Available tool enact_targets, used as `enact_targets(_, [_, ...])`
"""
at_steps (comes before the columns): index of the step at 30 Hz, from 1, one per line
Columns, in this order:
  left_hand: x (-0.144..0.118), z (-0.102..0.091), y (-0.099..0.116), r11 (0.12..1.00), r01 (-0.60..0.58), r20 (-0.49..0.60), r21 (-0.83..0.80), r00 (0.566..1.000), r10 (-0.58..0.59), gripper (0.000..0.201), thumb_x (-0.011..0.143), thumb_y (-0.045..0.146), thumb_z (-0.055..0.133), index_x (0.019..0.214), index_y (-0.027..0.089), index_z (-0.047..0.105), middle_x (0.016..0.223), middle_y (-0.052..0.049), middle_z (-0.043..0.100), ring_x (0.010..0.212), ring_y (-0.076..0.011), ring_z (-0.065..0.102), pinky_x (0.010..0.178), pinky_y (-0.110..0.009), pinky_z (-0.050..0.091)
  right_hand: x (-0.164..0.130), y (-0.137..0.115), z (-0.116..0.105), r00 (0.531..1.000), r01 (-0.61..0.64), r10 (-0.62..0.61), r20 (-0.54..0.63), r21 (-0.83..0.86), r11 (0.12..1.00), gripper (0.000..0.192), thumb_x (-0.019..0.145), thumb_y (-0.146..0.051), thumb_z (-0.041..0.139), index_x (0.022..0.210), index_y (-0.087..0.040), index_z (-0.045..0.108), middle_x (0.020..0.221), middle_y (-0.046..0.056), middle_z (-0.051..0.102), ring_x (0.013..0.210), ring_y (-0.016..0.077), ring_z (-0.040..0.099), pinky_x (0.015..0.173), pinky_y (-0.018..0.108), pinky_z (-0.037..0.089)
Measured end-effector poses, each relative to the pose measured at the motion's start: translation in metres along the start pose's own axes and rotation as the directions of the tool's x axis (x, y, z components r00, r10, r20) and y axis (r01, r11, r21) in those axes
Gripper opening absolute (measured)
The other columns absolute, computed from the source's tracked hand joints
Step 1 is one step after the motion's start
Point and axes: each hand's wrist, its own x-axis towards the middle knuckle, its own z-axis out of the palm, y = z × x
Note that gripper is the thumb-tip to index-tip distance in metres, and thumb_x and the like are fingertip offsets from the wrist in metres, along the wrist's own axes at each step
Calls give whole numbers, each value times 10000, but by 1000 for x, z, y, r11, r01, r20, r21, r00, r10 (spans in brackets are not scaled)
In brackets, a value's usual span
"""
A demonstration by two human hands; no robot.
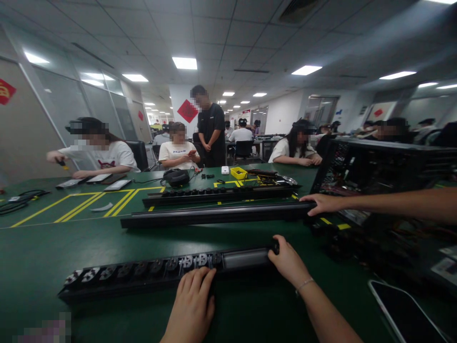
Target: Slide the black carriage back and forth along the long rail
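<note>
A long black power strip (246, 258) lies slightly slanted on the green table in front of me, a row of sockets along its left and middle part and a smooth stretch towards its right end. The fingers of my left hand (193, 300) are bent over its near edge beside the sockets, with the thumb lower down. My right hand (287, 262) grips its right end with thumb and index finger, at a small dark end piece (274, 246). Behind it lies a long black bar (214, 215), held at its right end by another person's hand (324, 202).
Further back is another socketed strip (221, 193). A yellow tray (238, 173) and a black pouch (176, 177) stand beyond it. An open computer case (342, 176) with loose cables is on the right, a phone (407, 309) at near right. Several people sit across the table.
</note>
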Motion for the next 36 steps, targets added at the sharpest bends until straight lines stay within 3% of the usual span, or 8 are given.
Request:
enact_targets(12, [0, 0, -1, 1000, -19, -25, 15, 999, 19, 511, 747, 159, 491, 1246, 263, 469, 1140, -24, 566, 1037, -186, 504, 915, -356, 411, 1, 1, -10, 997, -67, 68, 21, -66, 996, 502, 761, -320, 458, 1189, -60, 492, 1131, 177, 594, 1019, 245, 575, 838, 295, 413])
enact_targets(24, [1, 0, 1, 1000, -8, -2, 17, 1000, 8, 516, 741, 155, 488, 1246, 258, 467, 1144, -28, 566, 1042, -194, 508, 915, -374, 419, 4, 7, -14, 993, -96, 95, 75, 5, 995, 499, 770, -297, 458, 1225, -93, 476, 1162, 138, 588, 1039, 228, 562, 847, 286, 410])
enact_targets(36, [1, -3, 1, 1000, -18, -14, 16, 1000, 18, 499, 744, 149, 491, 1232, 252, 479, 1132, -30, 574, 1028, -190, 514, 907, -356, 422, 9, 15, -16, 992, -87, 79, 98, 86, 992, 384, 749, -260, 487, 1121, -179, 537, 1050, 80, 628, 909, 179, 598, 737, 240, 419])
